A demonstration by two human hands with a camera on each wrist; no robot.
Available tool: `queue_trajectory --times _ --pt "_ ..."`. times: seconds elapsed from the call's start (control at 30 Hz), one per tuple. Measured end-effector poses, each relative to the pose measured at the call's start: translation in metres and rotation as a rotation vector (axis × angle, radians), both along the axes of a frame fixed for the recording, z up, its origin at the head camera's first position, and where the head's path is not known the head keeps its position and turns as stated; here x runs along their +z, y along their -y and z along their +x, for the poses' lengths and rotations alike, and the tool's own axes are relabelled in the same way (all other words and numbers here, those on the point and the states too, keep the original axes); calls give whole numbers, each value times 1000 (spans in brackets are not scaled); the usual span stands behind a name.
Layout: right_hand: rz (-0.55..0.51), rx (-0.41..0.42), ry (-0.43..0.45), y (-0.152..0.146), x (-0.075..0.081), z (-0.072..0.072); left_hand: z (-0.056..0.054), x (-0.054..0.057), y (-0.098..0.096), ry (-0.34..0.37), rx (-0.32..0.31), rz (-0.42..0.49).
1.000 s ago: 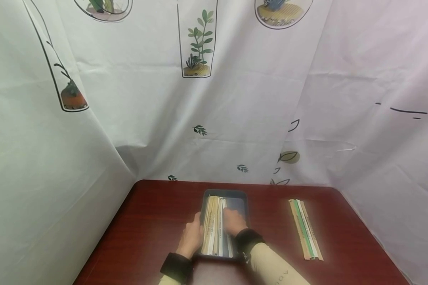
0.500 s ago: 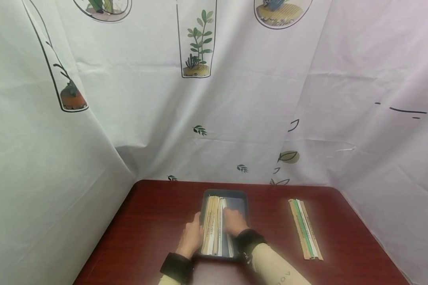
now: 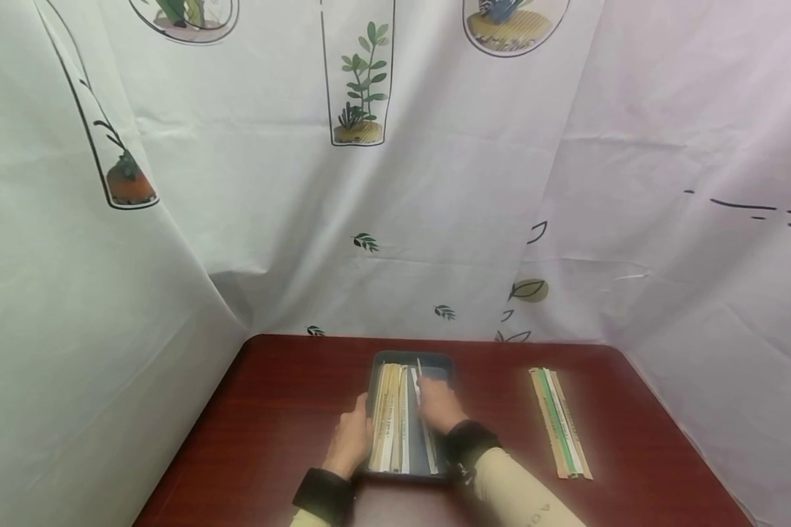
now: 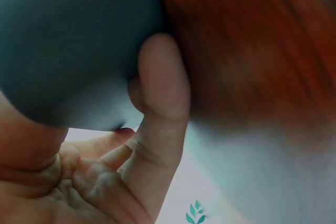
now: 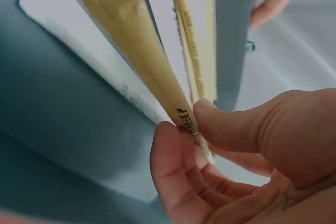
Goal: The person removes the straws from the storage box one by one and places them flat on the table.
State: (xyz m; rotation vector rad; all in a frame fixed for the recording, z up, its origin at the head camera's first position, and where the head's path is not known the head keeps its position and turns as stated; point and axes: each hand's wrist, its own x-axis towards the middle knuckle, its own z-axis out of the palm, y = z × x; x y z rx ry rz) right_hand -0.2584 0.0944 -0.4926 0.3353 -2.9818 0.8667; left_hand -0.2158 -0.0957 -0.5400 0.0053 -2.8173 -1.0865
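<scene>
A dark grey tray (image 3: 438, 373) lies lengthwise on the table, with several long, slim paper-wrapped chopstick packets (image 3: 390, 417), tan and white, side by side in its left part. At the tray's left side my left hand (image 3: 349, 443) grips the edge; the left wrist view has its fingers (image 4: 165, 77) against the grey wall. Inside the tray, my right hand (image 3: 442, 406) pinches a tan packet (image 5: 123, 30) near one end between thumb and fingers, raised and tilted. Beneath it, a white packet (image 5: 79, 45) lies slanted on the tray floor.
On the reddish-brown table (image 3: 283, 410), to the tray's right, several tan, green and white packets (image 3: 560, 424) lie together in a row. White patterned cloth (image 3: 461, 219) hangs behind the table and along both sides.
My right hand has moved slightly right and now lifts a packet's far end away from the others. My left hand stays at the tray's edge. The head view has shifted slightly.
</scene>
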Motion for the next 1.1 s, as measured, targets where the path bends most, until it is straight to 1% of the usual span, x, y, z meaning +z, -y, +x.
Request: queue_trajectory --times 0.13,0.27,0.43,0.5,0.6,0.73,0.87,1.0,1.1 --pt "6 12 15 -7 13 -3 0 0 0 3 2 -7" --pt "0 -2 14 -17 25 -8 0 2 1 4 1 -11" --pt "-39 -45 23 -33 41 -10 1 4 1 9 -2 -5" --pt "-48 -58 8 -42 48 -11 1 3 1 12 -2 -2" --pt "-63 -85 0 -58 59 -11 1 3 0 11 -2 -2" --pt "-60 -129 5 -83 69 -15 2 2 0 14 3 1" --pt "-26 -150 -21 -107 72 -19 1 1 -1 17 18 -3" --pt "-6 -162 -67 -128 69 -21 1 1 -2 15 24 -9" --pt "-8 -181 -68 -142 65 -20 1 1 -2 17 21 -14"
